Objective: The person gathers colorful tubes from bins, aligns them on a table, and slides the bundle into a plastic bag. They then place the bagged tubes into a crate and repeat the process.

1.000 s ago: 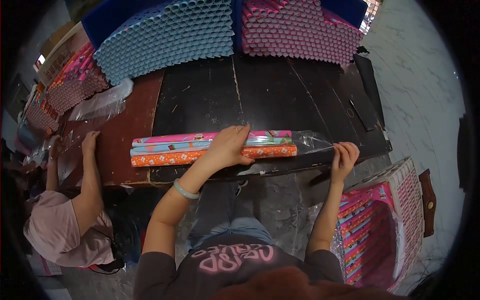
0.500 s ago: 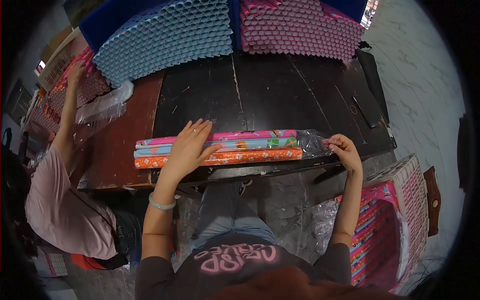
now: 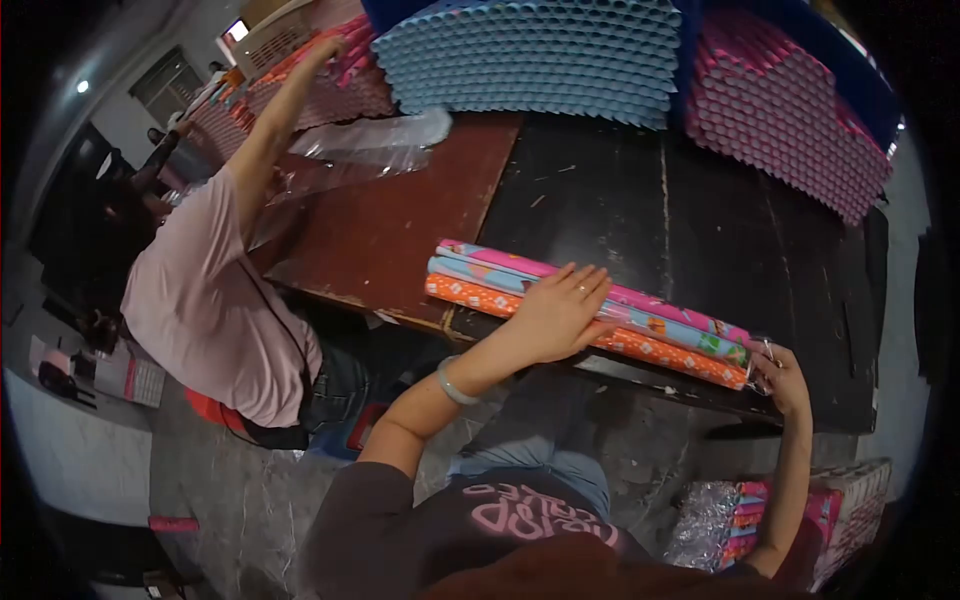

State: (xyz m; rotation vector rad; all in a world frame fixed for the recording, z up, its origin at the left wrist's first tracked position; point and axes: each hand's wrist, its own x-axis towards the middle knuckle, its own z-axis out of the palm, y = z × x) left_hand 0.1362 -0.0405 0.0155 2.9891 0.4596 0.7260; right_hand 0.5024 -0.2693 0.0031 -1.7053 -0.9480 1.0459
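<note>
Three patterned rolls (image 3: 640,322) held at middle and right end

The patterned rolls lie side by side on the tabletop (image 3: 610,190), just inside its near edge. The left hand (image 3: 560,314) lies flat across their middle, fingers together and thumb apart, clamped on nothing; it probably keeps them from rolling apart. The right hand (image 3: 785,380) bends around the right end, by clear plastic (image 3: 757,366), perhaps to control the loose film; I cannot tell whether its fingers are pinched shut. All three point the same way, their shared long axis slanting from far left to near right, roughly along the near edge, with the orange roll (image 3: 640,345) nearest
</note>
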